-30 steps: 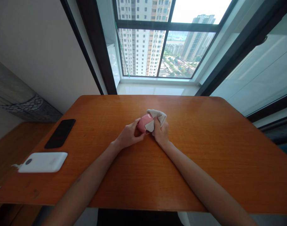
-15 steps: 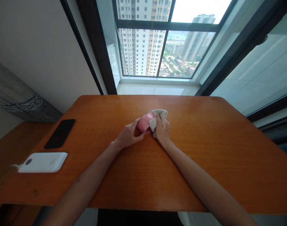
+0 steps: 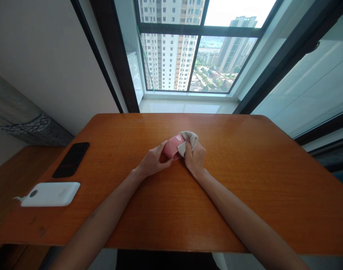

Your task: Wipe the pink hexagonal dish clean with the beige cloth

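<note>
Over the far middle of the table, my left hand (image 3: 154, 160) grips a small glossy pink object (image 3: 173, 146) by its left end, thumb below and fingers above. It looks rounded, perhaps a cup lying on its side, but its exact kind is unclear. My right hand (image 3: 196, 157) is closed on a light grey cloth (image 3: 191, 136), thumb on top. The cloth is pressed against the right end of the pink object and covers that part.
On the brown wooden table (image 3: 244, 187), a black phone (image 3: 71, 159) lies at the left. Nearer me is a white power bank (image 3: 51, 194) with a cable at its left end. A window (image 3: 198, 62) stands beyond the far edge.
My right hand has turned slightly and the cloth has bunched closer around the pink object's right end, its lower hanging part now out of sight. My left hand keeps its hold.
</note>
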Motion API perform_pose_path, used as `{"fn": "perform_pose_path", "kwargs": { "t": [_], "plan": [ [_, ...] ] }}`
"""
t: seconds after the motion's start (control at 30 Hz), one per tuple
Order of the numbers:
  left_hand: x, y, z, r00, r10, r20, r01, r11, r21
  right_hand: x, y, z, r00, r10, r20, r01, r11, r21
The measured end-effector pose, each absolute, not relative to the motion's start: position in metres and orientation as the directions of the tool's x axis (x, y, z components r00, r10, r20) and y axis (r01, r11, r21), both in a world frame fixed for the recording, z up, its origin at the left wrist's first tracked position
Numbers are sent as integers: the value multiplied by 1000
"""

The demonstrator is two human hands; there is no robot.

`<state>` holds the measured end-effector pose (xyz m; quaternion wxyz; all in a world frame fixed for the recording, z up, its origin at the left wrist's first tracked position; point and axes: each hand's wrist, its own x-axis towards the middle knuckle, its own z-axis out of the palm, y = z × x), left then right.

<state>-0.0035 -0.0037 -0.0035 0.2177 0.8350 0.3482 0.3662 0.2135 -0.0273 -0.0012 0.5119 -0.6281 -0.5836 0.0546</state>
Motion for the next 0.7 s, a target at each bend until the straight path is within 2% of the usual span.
{"fn": "perform_pose_path", "kwargs": {
  "t": [0.17,0.3,0.47,0.7],
  "plan": [
    [-4,-4,-2,503,736,452,392,-661,640,212,-33,3,112,702,703,678,464,-571],
    [-6,-1,-6,510,735,447,373,-657,655,212,-35,6,-60,615,786,717,574,-395],
    [-8,2,-9,528,727,438,338,-653,678,211,-35,8,-272,522,808,731,658,-179],
    [-7,2,-10,513,751,416,325,-619,715,206,-37,10,-407,480,777,713,699,-59]
  ]
}}
